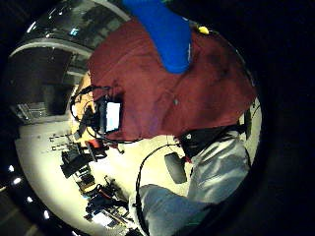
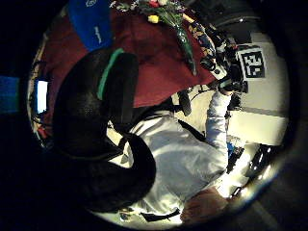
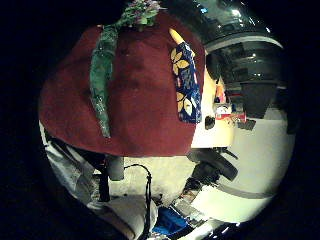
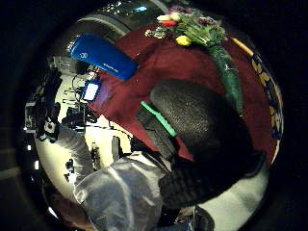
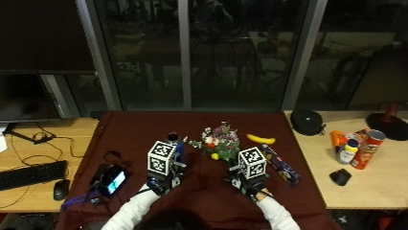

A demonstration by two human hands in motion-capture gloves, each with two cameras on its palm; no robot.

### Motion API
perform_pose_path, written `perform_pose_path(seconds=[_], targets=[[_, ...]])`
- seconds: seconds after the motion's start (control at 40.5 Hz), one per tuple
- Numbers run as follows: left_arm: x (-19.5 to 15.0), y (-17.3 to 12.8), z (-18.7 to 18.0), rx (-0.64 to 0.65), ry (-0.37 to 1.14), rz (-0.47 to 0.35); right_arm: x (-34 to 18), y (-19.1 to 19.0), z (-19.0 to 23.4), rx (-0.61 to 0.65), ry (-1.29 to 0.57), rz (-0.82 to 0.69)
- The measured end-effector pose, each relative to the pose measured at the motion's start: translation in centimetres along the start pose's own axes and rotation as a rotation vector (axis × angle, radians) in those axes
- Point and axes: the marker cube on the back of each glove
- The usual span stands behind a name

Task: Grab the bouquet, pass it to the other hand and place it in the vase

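Left hand [image 5: 159, 184] in black glove hovers over the dark red tablecloth [image 5: 127, 134], just near-side of the tall blue cylindrical vase [image 5: 175, 146]; fingers loosely curled, holding nothing. Right hand [image 5: 245, 186] likewise empty, fingers loosely curled. Green-wrapped mixed-flower bouquet [image 5: 220, 143] lies right of the vase. Dark window panes [image 5: 242, 52] behind.

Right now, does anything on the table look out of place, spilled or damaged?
Nothing stands out. The bouquet lies flat on the red cloth, not yet picked up, beside the upright blue vase. No spill shows.
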Motion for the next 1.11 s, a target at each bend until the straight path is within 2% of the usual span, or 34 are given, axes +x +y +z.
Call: perform_pose_path(seconds=[0.074,0.148,0.222,0.346,0.544,0.667,0.742,0.865,1.112], targets=[[-0.9,0.6,-0.5,-0.032,-0.036,-0.014,-0.1,0.0,-0.3,0.011,0.01,-0.006],[-2.4,1.6,-1.9,-0.044,-0.045,-0.063,-0.2,-0.1,-0.6,0.039,0.008,-0.019],[-3.8,2.5,-3.2,-0.026,-0.032,-0.117,-0.2,-0.1,-1.1,0.07,-0.01,-0.027],[-4.4,2.6,-3.4,0.012,0.002,-0.134,-0.1,-0.2,-1.3,0.088,-0.053,-0.032],[-3.3,1.3,-1.7,0.016,0.071,-0.078,-0.2,-0.9,-2.3,0.064,-0.083,-0.024],[-1.9,-0.1,0.0,0.045,0.12,-0.031,0.0,-1.6,-3.4,0.057,-0.199,-0.002],[-0.8,-1.0,1.5,0.045,0.117,-0.006,0.2,-1.5,-4.7,0.061,-0.263,0.031],[0.9,-2.9,3.3,0.014,0.077,0.043,1.5,-1.6,-6.4,0.071,-0.237,0.12],[2.7,-5.1,2.2,0.073,0.116,0.103,4.1,-2.1,-6.6,0.053,-0.274,0.23]])
